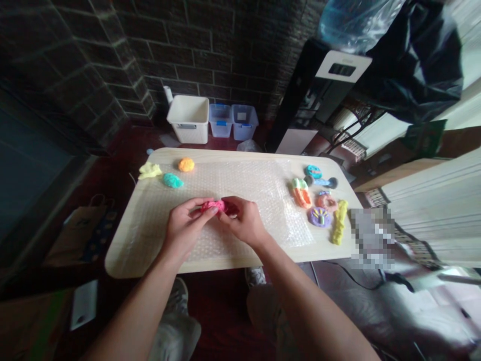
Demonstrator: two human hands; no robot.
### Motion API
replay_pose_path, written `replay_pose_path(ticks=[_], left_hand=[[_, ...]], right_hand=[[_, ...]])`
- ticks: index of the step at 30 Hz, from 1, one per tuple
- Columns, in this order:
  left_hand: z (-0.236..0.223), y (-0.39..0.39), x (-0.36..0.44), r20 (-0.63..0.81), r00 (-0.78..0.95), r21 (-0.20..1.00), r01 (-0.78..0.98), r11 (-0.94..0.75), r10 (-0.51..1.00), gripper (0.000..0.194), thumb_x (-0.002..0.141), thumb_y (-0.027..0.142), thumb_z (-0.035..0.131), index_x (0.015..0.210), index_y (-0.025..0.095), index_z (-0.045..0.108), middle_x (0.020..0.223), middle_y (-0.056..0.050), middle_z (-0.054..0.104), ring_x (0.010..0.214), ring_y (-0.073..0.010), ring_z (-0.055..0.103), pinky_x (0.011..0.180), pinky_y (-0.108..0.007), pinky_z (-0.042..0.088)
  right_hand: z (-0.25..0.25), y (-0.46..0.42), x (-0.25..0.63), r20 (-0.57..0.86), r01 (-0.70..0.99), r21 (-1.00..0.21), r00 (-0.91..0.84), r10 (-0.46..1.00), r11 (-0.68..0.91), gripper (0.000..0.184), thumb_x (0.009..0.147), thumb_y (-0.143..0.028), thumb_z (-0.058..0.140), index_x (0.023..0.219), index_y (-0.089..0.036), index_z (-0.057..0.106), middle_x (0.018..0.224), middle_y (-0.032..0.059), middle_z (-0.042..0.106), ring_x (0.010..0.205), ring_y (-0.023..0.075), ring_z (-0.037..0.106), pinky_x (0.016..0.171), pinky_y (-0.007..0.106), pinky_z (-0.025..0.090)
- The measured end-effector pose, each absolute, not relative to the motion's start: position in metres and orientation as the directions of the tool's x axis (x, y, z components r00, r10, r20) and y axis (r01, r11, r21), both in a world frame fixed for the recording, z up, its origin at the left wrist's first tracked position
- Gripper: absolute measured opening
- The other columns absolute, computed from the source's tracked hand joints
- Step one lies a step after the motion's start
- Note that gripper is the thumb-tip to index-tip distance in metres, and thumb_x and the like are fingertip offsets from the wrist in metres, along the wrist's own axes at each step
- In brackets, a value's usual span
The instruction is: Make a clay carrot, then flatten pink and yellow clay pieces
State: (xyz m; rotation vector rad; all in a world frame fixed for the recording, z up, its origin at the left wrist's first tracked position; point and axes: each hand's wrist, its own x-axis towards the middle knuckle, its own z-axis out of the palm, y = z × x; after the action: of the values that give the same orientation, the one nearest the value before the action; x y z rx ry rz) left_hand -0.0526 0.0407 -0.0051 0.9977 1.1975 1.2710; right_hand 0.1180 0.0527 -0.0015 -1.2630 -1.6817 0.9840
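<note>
A pink-red lump of modelling clay is pinched between both hands, above the bubble wrap on the table. My left hand grips its left side, thumb in front. On the other side my right hand closes its fingers on the lump, hiding part of it. Beyond the left hand lie a teal clay lump, an orange clay lump and a pale yellow clay piece.
Shaped clay pieces stand at the table's right: a purple disc, a yellow strip, an orange-and-green piece and a blue dumbbell shape. Behind the table are a white bin, blue-tinted boxes and a water dispenser.
</note>
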Motion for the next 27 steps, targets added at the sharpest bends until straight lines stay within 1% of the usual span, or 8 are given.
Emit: replay_pose_path(ticks=[3,6,10,12,15,21,24,27], left_hand=[[-0.002,0.040,-0.052,-0.094,-0.040,0.986,-0.145,0.088,0.995,0.044,0.074,0.038,0.095,0.108,0.013,0.081,0.105,-0.015,0.084,0.099,-0.0292,0.079,0.095,-0.042,0.061],[0.000,0.040,-0.053,-0.080,-0.006,0.984,-0.160,0.079,0.997,0.039,0.076,0.037,0.093,0.105,0.013,0.082,0.103,-0.014,0.084,0.097,-0.0285,0.079,0.095,-0.041,0.061],[-0.002,0.040,-0.054,-0.111,0.012,0.957,-0.268,0.110,0.994,0.036,0.075,0.033,0.094,0.103,0.014,0.082,0.099,-0.011,0.084,0.094,-0.0236,0.077,0.092,-0.036,0.059],[-0.003,0.041,-0.054,-0.148,-0.013,0.938,-0.320,0.136,0.989,0.037,0.071,0.031,0.096,0.101,0.014,0.081,0.095,-0.009,0.082,0.088,-0.0200,0.075,0.088,-0.033,0.058],[0.001,0.043,-0.054,-0.189,-0.034,0.910,-0.383,0.162,0.981,0.038,0.068,0.027,0.096,0.100,0.014,0.080,0.091,-0.006,0.079,0.084,-0.0162,0.071,0.085,-0.030,0.055],[0.008,0.045,-0.051,-0.187,-0.025,0.847,-0.511,0.148,0.982,0.036,0.066,0.022,0.094,0.096,0.016,0.076,0.087,-0.002,0.072,0.082,-0.0134,0.067,0.085,-0.028,0.054],[0.003,0.045,-0.051,-0.132,-0.068,0.894,-0.439,0.089,0.989,0.036,0.073,0.027,0.091,0.103,0.017,0.074,0.093,-0.003,0.073,0.088,-0.0153,0.069,0.087,-0.029,0.054],[-0.005,0.044,-0.052,-0.049,-0.190,0.981,-0.194,0.011,0.981,0.042,0.079,0.035,0.090,0.111,0.017,0.070,0.106,-0.008,0.076,0.098,-0.0203,0.072,0.089,-0.032,0.056]], right_hand=[[-0.002,0.052,0.119,0.078,0.345,-0.927,-0.196,0.977,0.143,0.026,0.086,-0.034,0.075,0.100,-0.012,0.078,0.077,0.0040,0.074,0.066,0.0138,0.063,0.060,0.025,0.047],[-0.004,0.053,0.122,0.016,0.257,-0.963,-0.235,0.972,0.079,0.027,0.086,-0.035,0.074,0.097,-0.011,0.079,0.074,0.0034,0.072,0.064,0.0130,0.059,0.059,0.025,0.045],[-0.003,0.057,0.125,-0.051,0.036,-0.998,-0.298,0.953,-0.042,0.025,0.084,-0.036,0.079,0.091,-0.013,0.080,0.073,0.0030,0.073,0.063,0.0134,0.061,0.062,0.027,0.048],[0.000,0.058,0.125,-0.059,-0.073,-0.994,-0.307,0.950,-0.085,0.026,0.080,-0.040,0.085,0.085,-0.015,0.080,0.072,0.0025,0.073,0.063,0.0133,0.061,0.064,0.028,0.050],[0.005,0.059,0.122,-0.104,-0.210,-0.962,-0.309,0.945,-0.175,0.031,0.074,-0.046,0.091,0.083,-0.017,0.083,0.073,0.0031,0.075,0.066,0.0148,0.064,0.068,0.030,0.055],[0.005,0.060,0.116,-0.150,-0.311,-0.917,-0.313,0.938,-0.250,0.033,0.072,-0.047,0.092,0.081,-0.017,0.083,0.076,0.0044,0.077,0.067,0.0151,0.065,0.066,0.030,0.056],[0.000,0.061,0.115,-0.135,-0.279,-0.935,-0.294,0.946,-0.220,0.032,0.077,-0.047,0.090,0.084,-0.017,0.081,0.077,0.0048,0.076,0.066,0.0148,0.065,0.067,0.031,0.056],[-0.005,0.061,0.114,-0.047,-0.171,-0.982,-0.185,0.982,-0.079,0.034,0.081,-0.046,0.088,0.095,-0.017,0.079,0.082,0.0052,0.076,0.069,0.0152,0.066,0.068,0.031,0.056]])
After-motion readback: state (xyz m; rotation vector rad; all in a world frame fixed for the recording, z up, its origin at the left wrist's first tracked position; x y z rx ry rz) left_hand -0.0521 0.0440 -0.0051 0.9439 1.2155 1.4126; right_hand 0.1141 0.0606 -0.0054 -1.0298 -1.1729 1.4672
